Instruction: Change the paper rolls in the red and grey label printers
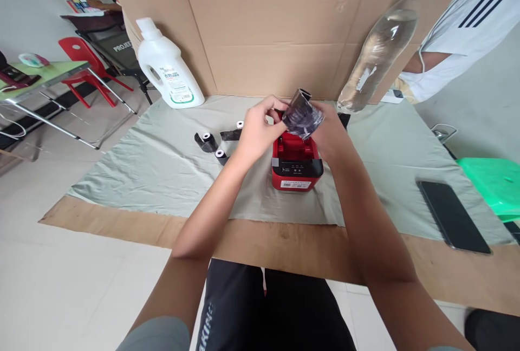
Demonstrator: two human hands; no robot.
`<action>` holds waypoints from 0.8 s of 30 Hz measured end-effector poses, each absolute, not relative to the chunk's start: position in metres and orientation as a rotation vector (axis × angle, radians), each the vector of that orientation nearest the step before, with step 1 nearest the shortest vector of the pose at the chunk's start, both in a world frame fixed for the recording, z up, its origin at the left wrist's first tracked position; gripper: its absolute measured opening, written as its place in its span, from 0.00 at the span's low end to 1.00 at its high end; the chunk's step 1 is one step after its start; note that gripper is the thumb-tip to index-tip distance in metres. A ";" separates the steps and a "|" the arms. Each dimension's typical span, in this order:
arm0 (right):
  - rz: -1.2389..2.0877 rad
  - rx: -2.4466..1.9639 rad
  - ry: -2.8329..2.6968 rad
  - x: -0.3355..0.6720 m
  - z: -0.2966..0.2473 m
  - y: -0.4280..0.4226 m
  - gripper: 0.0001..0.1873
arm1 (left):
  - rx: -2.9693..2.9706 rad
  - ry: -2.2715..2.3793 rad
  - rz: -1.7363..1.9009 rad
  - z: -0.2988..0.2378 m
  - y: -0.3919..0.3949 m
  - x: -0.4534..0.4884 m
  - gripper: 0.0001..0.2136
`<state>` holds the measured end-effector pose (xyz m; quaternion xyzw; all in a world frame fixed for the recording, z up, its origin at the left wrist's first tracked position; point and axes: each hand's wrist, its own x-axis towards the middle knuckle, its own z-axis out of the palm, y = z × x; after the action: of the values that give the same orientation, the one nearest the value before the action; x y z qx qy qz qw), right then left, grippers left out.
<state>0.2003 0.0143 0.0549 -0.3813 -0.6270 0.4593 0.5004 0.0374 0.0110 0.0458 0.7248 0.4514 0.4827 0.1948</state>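
A dark, shiny curled strip of film or paper (301, 115) stands between my hands, above a red and black label printer (298, 173) whose cover is up. My left hand (262, 126) is closed, with thumb and fingers pinching at the strip's left edge. At the strip's right edge is my right hand (329, 131), closed around it, though its fingertips are hidden behind the strip and printer. Left of the printer lie small black rolls with white cores: one roll (208, 142) partly unwound, another roll (221, 156) nearer me, and a third by a flat black strip (231, 135).
A white detergent bottle (170, 72) stands at back left, a large water bottle (377, 53) at back right, both before a cardboard panel (276, 26). A phone (453, 215) lies on the right of the cloth (162, 161). Behind it, a person's white sleeve (487, 20) shows.
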 end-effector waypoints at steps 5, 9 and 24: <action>1.088 -0.868 -1.604 0.221 0.063 0.018 0.04 | 2.343 1.238 1.056 0.069 -0.007 0.023 0.07; 1.083 -0.961 -1.932 0.236 0.061 0.017 0.10 | 2.348 1.355 1.102 0.084 -0.015 0.006 0.06; 0.286 -1.789 -2.659 0.204 0.031 0.023 0.17 | 2.274 0.913 2.123 0.106 -0.023 -0.031 0.12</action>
<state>0.2036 0.0234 0.0312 -0.5556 -0.8258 0.0887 -0.0378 -0.0312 -0.0231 0.1061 0.7006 0.2812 0.6539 -0.0504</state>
